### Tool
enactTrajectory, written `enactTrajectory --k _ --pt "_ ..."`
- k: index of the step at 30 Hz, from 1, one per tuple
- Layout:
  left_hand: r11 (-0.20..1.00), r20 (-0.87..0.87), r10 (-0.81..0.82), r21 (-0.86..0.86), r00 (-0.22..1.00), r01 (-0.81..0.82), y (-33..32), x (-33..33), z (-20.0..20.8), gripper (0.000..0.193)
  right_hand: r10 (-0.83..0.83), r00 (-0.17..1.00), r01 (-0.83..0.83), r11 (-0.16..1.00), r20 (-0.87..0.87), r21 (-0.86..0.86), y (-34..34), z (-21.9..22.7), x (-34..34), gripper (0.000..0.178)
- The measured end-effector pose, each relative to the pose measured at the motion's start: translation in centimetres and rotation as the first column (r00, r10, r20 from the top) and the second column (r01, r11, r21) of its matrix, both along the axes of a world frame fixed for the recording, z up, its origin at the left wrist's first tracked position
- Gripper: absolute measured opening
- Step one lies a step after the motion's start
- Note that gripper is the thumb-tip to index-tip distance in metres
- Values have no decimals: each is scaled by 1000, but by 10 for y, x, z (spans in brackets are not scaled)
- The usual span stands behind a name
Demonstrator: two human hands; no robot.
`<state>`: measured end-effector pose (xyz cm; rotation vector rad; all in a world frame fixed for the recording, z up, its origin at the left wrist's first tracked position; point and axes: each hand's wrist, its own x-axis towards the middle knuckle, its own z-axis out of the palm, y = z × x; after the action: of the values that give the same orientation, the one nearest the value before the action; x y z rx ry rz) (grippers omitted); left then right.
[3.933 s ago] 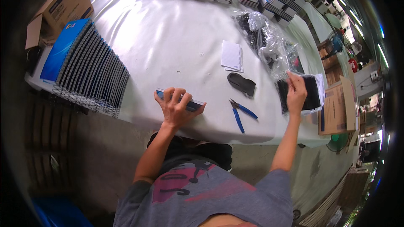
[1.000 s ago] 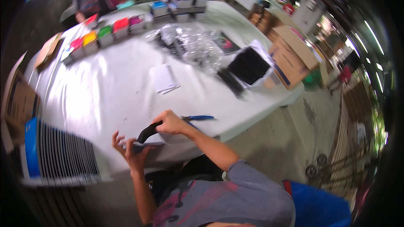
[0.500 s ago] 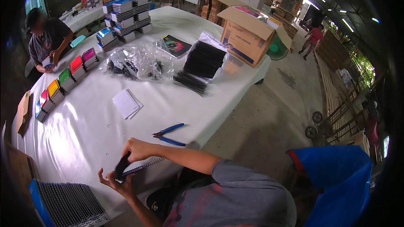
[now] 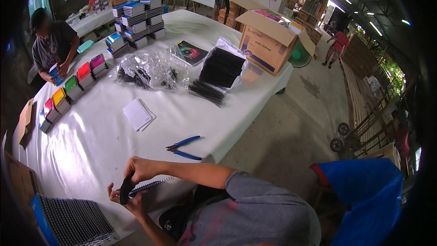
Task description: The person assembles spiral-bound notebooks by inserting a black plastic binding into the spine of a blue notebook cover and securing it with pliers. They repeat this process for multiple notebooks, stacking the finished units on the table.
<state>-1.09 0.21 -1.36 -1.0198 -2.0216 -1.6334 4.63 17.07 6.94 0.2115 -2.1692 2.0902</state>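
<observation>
Over the near part of the table, my right hand [image 4: 140, 169] is closed on a black, curved object [image 4: 125, 188] whose kind I cannot make out. Just below it, my left hand [image 4: 132, 204] supports a spiral-bound piece, mostly covered by the fingers. From between both hands a thin dark spiral coil [image 4: 157, 183] sticks out to the right. Blue-handled cutting pliers [image 4: 184, 148] lie beyond my right forearm with their handles spread. Farther off is a small stack of white notepads [image 4: 139, 115].
Coil-bound books fill a blue-sided box [image 4: 43, 218] at the lower left. Colored notebooks [image 4: 72, 87] stand in a row near a co-worker [image 4: 52, 45]. Black coils [image 4: 222, 68], a clear plastic bag [image 4: 152, 70] and a cardboard box [image 4: 268, 41] occupy the far side.
My right hand has shifted slightly left and down, and the black object now points more steeply downward. The co-worker has raised a blue notebook. A person in red has walked along the aisle.
</observation>
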Motion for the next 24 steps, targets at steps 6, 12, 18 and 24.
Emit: enactTrajectory --k 6,12,18,24 --pt "997 92 -67 42 994 63 -2 -4 -16 95 -77 997 73 990 30 124 1 2 -8 19" --pt "996 166 -85 20 982 83 -7 -2 -26 94 -181 979 206 874 -97 441 -7 3 -16 18" --pt "997 23 -82 -10 996 82 -7 -8 -36 98 -111 979 175 884 -169 433 -21 6 -19 18" --pt "997 101 -58 -36 993 62 -14 -13 -56 69 -226 943 328 759 -246 562 -12 -1 -20 21"
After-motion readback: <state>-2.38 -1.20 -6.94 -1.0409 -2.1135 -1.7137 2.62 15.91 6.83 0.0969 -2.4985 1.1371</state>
